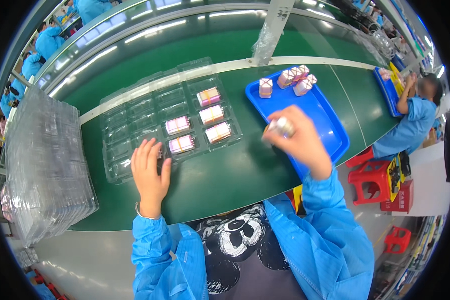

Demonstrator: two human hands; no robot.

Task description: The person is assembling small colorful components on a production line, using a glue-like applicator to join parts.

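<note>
My left hand (150,175) lies over a front compartment of the clear plastic tray (228,141), fingers stretched out and thumb apart. Part of a small piece shows between its fingers and thumb; the rest is hidden. Several white-and-pink banded bundles (212,114) sit in the tray's right-hand compartments. Motion smears my right hand (300,137), which is closed round a small pale bundle (284,127) above the near left edge of the blue tray (335,132). More banded bundles (266,88) stand at the far end of that blue tray.
A tall stack of clear plastic trays (47,160) rises at the left of the green table (225,182). A white post (273,32) stands behind. On the right, a person in blue (415,117) sits by another blue tray (388,92); red stools (369,177) stand near.
</note>
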